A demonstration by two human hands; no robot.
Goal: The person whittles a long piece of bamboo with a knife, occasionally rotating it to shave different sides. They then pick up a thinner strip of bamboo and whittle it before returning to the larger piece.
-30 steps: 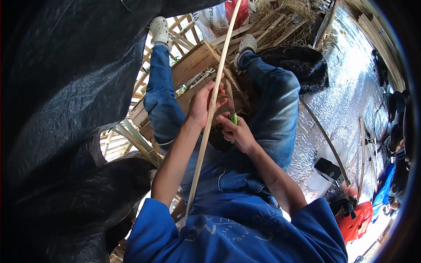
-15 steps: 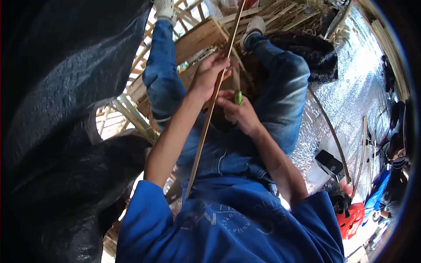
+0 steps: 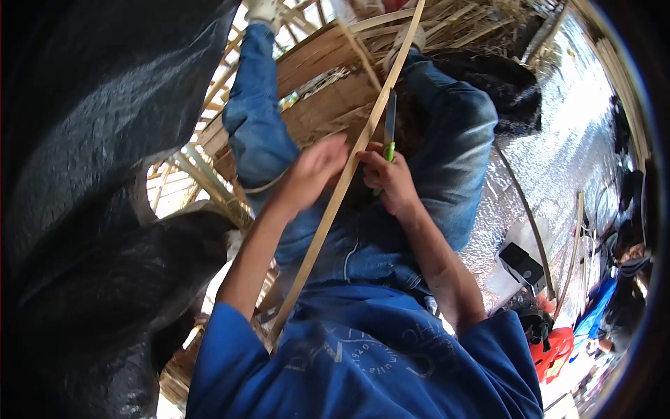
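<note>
A long, pale bamboo strip (image 3: 324, 232) runs diagonally from beside my shirt up past my feet, its broad face turned up. My right hand (image 3: 393, 183) is closed around the green handle of a knife (image 3: 390, 120), whose blade points away from me beside the strip. The thumb and fingertips of that hand also touch the strip's edge. To the left of the strip, my left hand (image 3: 315, 172) has its fingers loosely stretched, somewhat blurred by motion, and holds nothing that I can see.
My jeans-clad legs (image 3: 450, 133) spread on both sides of a wooden board (image 3: 317, 63). Bamboo slivers (image 3: 447, 28) lie beyond my feet. Black plastic sheeting (image 3: 118, 140) hangs at left. On the silvery mat (image 3: 558, 126) at right are a dark boxy device (image 3: 522, 260) and thin sticks.
My left hand has come off the strip and moved back toward me. The strip has turned its broad face up and its far end has swung right. The knife stays in my right hand.
</note>
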